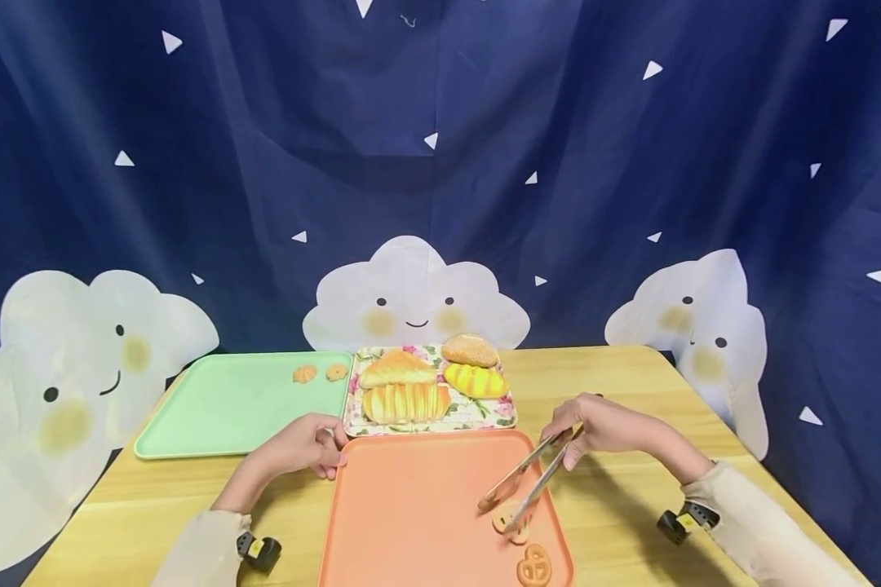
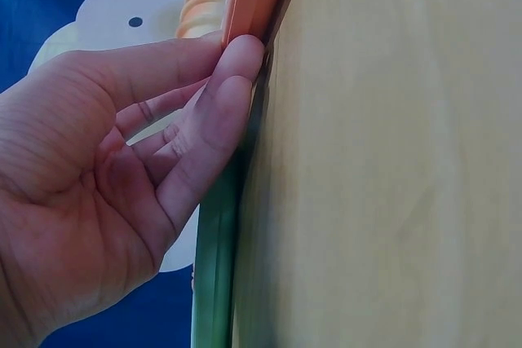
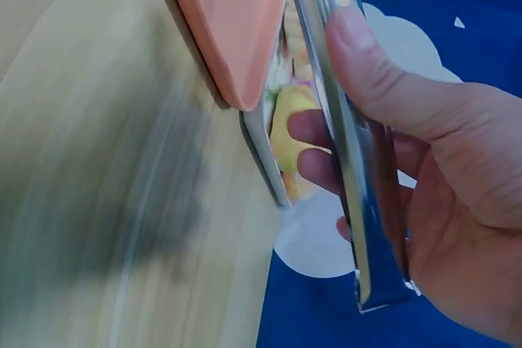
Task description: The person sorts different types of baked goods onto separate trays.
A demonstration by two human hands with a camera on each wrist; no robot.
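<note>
A green tray (image 1: 220, 408) lies far left with two small cookies (image 1: 320, 373). Right of it, a floral tray (image 1: 484, 417) carries four breads (image 1: 426, 379) before a cloud-printed backdrop (image 1: 440, 163).

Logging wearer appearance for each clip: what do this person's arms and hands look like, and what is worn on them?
Both hands are bare: left hand, right hand. Each arm has a long, loose cream sleeve, left sleeve and right sleeve, ending near the wrist. A small black device sits at each cuff, left device and right device, the right one with a yellow mark.
</note>
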